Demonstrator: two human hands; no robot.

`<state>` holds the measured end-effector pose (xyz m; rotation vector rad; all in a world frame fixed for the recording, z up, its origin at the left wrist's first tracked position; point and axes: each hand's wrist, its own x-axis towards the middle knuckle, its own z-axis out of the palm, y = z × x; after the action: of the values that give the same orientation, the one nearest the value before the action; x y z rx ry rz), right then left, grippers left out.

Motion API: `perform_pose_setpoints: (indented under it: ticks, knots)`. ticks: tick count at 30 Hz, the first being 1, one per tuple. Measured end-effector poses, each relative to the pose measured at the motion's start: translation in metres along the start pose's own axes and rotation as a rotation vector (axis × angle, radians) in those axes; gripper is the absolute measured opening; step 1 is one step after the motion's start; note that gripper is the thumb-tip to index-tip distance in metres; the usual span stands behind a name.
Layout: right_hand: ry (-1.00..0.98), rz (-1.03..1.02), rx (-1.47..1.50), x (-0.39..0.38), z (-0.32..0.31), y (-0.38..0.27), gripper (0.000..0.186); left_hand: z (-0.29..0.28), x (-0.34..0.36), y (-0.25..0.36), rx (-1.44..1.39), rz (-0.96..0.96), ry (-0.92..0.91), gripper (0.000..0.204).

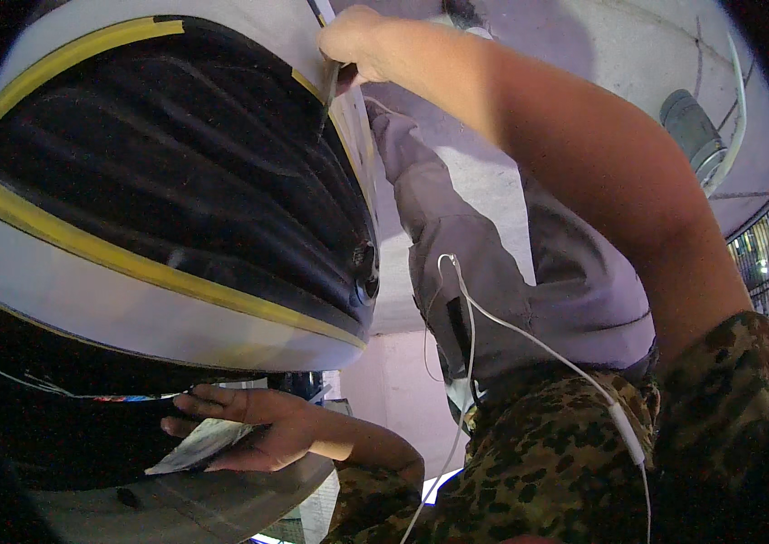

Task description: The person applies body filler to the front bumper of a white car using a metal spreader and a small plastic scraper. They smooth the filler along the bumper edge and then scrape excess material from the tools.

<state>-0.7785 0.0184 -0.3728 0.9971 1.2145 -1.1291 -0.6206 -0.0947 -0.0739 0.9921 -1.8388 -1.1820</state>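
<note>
A rounded white vehicle body panel (131, 313) fills the left side, with a black wrinkled sheet (176, 154) over its upper part. Yellow masking tape (144, 272) edges that sheet. At the top, my right hand (353, 45) is at the panel's far edge, fingers closed on a thin, flat greyish piece (326, 104) hanging down over the taped border; its exact kind is unclear. My left hand (253, 426) is low on the left beside a dark, glossy surface. Between its thumb and fingers it holds a crumpled white sheet (208, 444), cloth or paper.
White cables (534, 334) hang across my front. My grey trousers (484, 245) stand close to the panel. A grey-green cylindrical object (693, 127) with a pale hose lies on the floor (647, 54). A metal grating (761, 249) is at the far right.
</note>
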Motion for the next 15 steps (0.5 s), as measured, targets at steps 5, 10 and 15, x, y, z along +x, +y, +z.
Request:
perform_pose_setpoints:
  ticks: [5,10,15]
  knots:
    - [0.162,-0.116,-0.217,0.038,0.004,-0.006,0.029,-0.008,-0.002,-0.006,0.544,0.340,-0.159,0.058]
    - [0.106,-0.153,-0.052,0.025,-0.031,0.031,0.024,-0.006,-0.001,0.003,0.550,0.378,-0.116,0.060]
    - [0.022,-0.020,0.069,0.004,-0.033,0.060,0.024,-0.004,-0.006,0.006,0.420,0.350,-0.111,0.061]
